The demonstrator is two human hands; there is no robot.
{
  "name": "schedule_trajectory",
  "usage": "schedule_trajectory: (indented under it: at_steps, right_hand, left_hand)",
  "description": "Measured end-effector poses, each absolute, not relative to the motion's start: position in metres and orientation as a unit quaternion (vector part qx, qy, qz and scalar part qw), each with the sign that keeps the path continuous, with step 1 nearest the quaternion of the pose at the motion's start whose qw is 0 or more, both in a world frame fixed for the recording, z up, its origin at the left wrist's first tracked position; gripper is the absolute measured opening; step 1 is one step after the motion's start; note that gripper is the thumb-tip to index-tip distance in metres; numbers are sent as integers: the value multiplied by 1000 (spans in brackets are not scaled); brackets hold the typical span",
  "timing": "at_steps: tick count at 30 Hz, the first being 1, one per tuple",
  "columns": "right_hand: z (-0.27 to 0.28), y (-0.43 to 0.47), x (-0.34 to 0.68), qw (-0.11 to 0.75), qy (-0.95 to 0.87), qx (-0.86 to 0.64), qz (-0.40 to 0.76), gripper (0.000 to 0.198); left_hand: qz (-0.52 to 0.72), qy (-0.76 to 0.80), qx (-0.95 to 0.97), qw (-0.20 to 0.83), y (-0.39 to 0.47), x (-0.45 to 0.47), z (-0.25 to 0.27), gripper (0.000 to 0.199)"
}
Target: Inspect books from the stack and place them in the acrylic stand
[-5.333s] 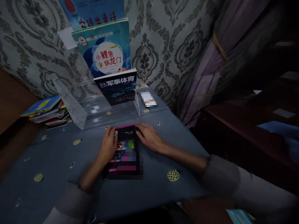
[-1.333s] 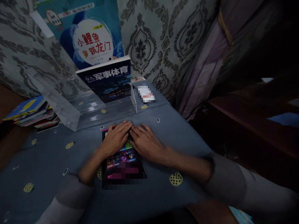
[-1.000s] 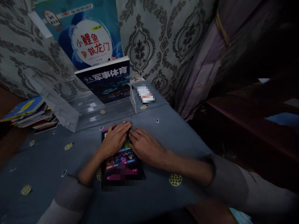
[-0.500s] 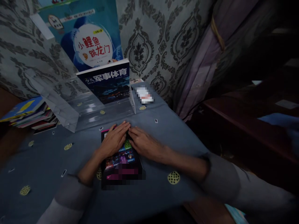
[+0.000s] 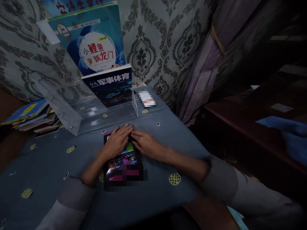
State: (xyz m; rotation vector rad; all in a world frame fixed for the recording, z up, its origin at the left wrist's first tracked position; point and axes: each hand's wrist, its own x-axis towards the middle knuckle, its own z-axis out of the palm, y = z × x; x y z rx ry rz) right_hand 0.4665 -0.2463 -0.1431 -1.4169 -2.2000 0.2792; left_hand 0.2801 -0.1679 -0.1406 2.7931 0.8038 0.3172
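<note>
A dark book with small colourful pictures and a magenta band lies closed on the blue-grey tablecloth. Across its upper half rests my left hand, palm down with the fingers stretched flat. My right hand lies at the book's upper right side, its fingers extended and meeting the fingertips of the left. Neither hand grasps anything that I can see. The book's top is partly hidden under the hands, and its lower end is blurred by pixelation.
Beyond the hands stands a clear acrylic book rack holding a navy book and a turquoise picture book. A stack of books lies at the left. A pixelated white item sits near the tablecloth's right edge.
The camera view has tilted slightly, so the rack and its books appear a little lower. Both hands keep practically the same position on the dark book.
</note>
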Motion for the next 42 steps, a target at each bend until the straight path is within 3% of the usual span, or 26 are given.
schedule_trajectory:
  at_steps: [42]
  right_hand:
    - [-138,-313,464,298,-792,-509,158,37]
  left_hand:
    - [136,209,967,59,-211,269,-146,48]
